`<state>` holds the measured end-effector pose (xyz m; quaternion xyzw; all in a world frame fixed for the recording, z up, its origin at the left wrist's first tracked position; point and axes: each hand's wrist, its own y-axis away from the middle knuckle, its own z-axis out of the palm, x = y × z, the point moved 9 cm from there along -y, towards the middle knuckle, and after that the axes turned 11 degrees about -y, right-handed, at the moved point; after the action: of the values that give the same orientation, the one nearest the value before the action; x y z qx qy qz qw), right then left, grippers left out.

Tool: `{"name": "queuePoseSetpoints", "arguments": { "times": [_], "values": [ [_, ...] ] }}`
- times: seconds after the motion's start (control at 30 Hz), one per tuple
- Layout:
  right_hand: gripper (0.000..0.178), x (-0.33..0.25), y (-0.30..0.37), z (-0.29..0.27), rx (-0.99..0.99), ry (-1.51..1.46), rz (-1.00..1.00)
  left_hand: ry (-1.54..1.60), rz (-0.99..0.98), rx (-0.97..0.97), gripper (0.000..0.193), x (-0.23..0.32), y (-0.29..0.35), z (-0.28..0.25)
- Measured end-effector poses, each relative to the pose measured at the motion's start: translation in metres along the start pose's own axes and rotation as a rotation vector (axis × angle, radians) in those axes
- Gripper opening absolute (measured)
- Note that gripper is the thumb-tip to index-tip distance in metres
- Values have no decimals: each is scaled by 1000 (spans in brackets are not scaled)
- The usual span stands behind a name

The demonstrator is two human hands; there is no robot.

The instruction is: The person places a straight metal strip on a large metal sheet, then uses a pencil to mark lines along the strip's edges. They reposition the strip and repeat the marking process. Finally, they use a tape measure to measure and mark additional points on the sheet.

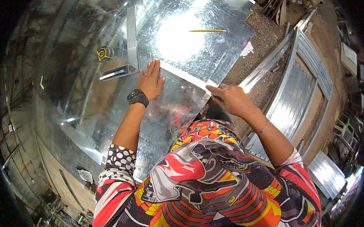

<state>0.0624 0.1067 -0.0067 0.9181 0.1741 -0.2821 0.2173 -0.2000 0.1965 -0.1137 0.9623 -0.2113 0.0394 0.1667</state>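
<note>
A large shiny sheet of metal (pixel 171 90) lies in front of me. My left hand (pixel 151 80) rests flat on it, fingers stretched out, beside the far end of a pale straight strip (pixel 184 76). This strip runs across the sheet to its right edge. There my right hand (pixel 232 100) closes on the strip's near end, index finger on top and the other fingers curled; the underside of the grip is hidden. Just left of my left fingertips lies a metal square (pixel 132 38) with a short thick handle. A black and yellow tape measure (pixel 105 54) sits farther left.
A yellow pencil (pixel 208 30) lies on the far part of the sheet, near a bright glare. On the ground to the right are corrugated metal panels (pixel 290 102) and a long metal strip (pixel 267 62). Wood scraps (pixel 276 10) lie at the far right.
</note>
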Motion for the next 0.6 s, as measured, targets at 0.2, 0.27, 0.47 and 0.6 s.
{"name": "queuePoseSetpoints", "arguments": {
  "times": [0.2, 0.27, 0.47, 0.6],
  "values": [
    [61, 16, 10, 37, -54, 76, -1, -5, -17, -19, 75, -2, 1, 1],
    [65, 22, 13, 47, -82, 81, 26, -1, -15, -34, 76, -1, 0, -1],
    [73, 31, 14, 62, -77, 139, 17, -23, -11, -45, 77, -2, 1, 0],
    [73, 31, 13, 69, -80, 157, 15, -34, -15, -72, 77, 3, 3, -6]
  ]
}}
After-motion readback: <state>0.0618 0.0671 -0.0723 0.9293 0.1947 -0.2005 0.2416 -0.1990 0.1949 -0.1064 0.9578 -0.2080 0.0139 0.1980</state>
